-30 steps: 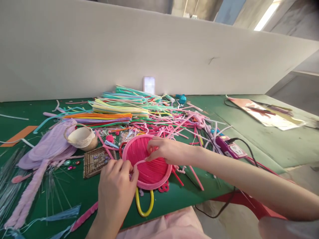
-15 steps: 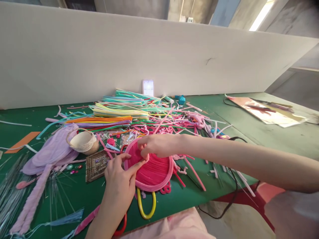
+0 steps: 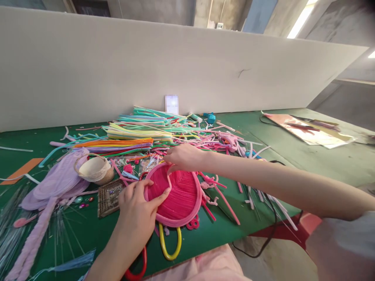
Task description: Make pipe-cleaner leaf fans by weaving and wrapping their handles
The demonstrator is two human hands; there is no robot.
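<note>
A round hot-pink disc point(image 3: 178, 195) wound from fuzzy pipe cleaners lies on the green table point(image 3: 293, 150), ringed by a lighter pink rim. A light pink pipe cleaner strand point(image 3: 168, 182) runs across the disc's upper left. My left hand point(image 3: 137, 210) presses the disc's left edge, thumb on the strand's lower end, fingers curled. My right hand point(image 3: 183, 156) pinches the strand's upper end at the disc's far rim.
A heap of coloured pipe cleaners point(image 3: 140, 134) fills the table behind the disc. A small woven basket point(image 3: 93, 169), lilac fuzzy shapes point(image 3: 55, 179) and a brown beaded square point(image 3: 109, 193) lie left. Yellow point(image 3: 170, 244) and red point(image 3: 137, 267) rings sit near the front edge. A black cable point(image 3: 272, 218) hangs right.
My right hand has moved from the disc's middle up to its far rim, drawing the light pink strand along the disc. My left hand stays on the left edge.
</note>
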